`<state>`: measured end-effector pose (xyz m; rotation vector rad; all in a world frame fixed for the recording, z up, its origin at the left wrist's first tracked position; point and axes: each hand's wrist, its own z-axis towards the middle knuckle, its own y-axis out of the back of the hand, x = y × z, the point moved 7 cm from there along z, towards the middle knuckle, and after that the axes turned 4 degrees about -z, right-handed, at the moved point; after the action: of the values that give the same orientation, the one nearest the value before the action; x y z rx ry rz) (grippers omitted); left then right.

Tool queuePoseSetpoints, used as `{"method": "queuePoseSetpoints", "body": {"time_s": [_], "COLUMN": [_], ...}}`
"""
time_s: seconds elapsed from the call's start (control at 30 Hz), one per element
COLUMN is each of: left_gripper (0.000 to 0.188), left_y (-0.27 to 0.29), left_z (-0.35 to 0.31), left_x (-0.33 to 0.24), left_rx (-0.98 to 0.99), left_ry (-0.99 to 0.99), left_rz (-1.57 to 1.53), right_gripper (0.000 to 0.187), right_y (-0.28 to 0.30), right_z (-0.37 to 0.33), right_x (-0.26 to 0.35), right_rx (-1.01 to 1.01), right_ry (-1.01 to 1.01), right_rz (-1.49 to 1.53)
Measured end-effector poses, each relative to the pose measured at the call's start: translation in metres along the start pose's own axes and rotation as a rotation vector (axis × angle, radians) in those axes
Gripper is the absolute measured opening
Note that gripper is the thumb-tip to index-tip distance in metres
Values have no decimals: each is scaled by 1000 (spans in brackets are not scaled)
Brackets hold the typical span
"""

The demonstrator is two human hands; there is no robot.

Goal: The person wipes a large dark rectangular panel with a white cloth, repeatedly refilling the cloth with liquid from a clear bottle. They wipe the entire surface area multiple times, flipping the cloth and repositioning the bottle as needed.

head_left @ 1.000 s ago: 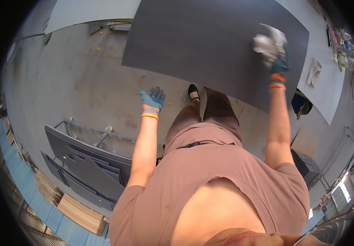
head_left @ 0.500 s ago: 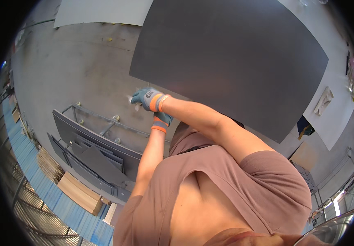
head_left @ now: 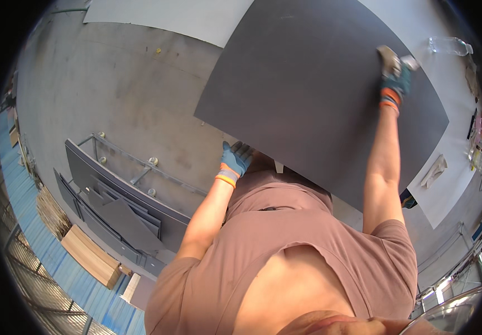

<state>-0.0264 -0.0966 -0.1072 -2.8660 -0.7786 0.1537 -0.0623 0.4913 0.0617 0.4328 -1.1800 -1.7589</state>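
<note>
A large dark grey panel (head_left: 308, 95) lies flat before me, on top of a white sheet. My right hand (head_left: 395, 84), in a teal-grey glove with an orange cuff, reaches across the panel toward its far right edge. Its fingers are bent over a pale, cloth-like wad (head_left: 410, 63), smeared by motion; a tan patch beside it is too blurred to tell. My left hand (head_left: 237, 158), gloved alike, is beside the panel's near left edge, fingers stretched out and holding nothing. Whether its fingertips touch the edge I cannot tell.
On the left stands a metal frame cart (head_left: 132, 173) with casters, beside stacked dark panels (head_left: 124, 220). A clear plastic bottle (head_left: 449, 46) and a crumpled white cloth (head_left: 434, 171) lie on the right. Wooden boards (head_left: 91, 255) are at the lower left, and white sheet (head_left: 168, 19) at the far left.
My right hand has swung from the left, beside my left hand, far over to the panel's right side. My left hand has moved slightly right and its fingers now show spread.
</note>
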Motion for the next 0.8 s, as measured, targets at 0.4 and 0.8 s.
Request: {"method": "queuePoseSetpoints", "body": {"time_s": [0.4,0.8], "left_gripper": [65,80], "left_y": [57,23], "left_z": [35,21], "left_x": [-69,-84], "left_rx": [26,-96], "left_ry": [56,-14], "left_rz": [133,343], "right_gripper": [32,36], "right_y": [-6,-64], "right_z": [-211,60], "right_x": [517,-42], "right_rx": [1218,-108], "right_ry": [573,-547], "right_rz": [1189,703]}}
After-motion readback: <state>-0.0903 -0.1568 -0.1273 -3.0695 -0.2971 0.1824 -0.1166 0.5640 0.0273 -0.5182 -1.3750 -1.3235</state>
